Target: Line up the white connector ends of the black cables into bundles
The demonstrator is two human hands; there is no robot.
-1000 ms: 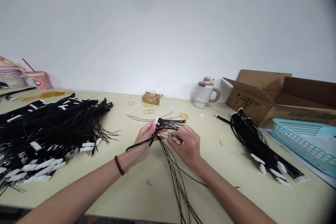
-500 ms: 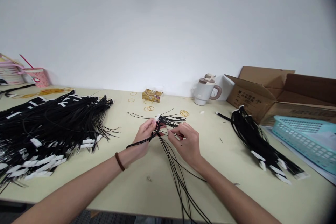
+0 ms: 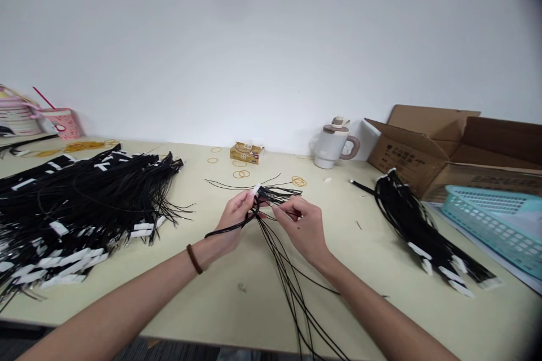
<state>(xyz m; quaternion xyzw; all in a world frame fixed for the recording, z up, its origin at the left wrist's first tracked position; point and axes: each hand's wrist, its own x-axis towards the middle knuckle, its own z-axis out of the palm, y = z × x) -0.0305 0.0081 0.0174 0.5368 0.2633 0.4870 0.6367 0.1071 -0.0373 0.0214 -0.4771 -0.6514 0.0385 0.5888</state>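
Note:
My left hand (image 3: 237,215) is closed on a black wire harness (image 3: 279,194) near its white connector (image 3: 256,189). A loop of the harness's black wires bends round over that wrist, and more wires (image 3: 292,293) trail down past the table's front edge. Close by on the right, my right hand (image 3: 301,225) pinches one thin black wire of the harness between thumb and fingers. The tip of that wire is too small to make out. Loose wire ends fan out just above both hands.
Black harnesses with white connectors (image 3: 84,203) are heaped on the left. Further right lie a bundled harness (image 3: 406,214), a teal basket (image 3: 486,225) and an open cardboard box (image 3: 415,158). A tumbler (image 3: 332,146), a small yellow box (image 3: 247,153) and rubber bands (image 3: 298,181) sit behind the hands.
The view has shifted very slightly. My right hand stays at the harness with its fingers a touch closer to the connector; my left hand keeps its hold.

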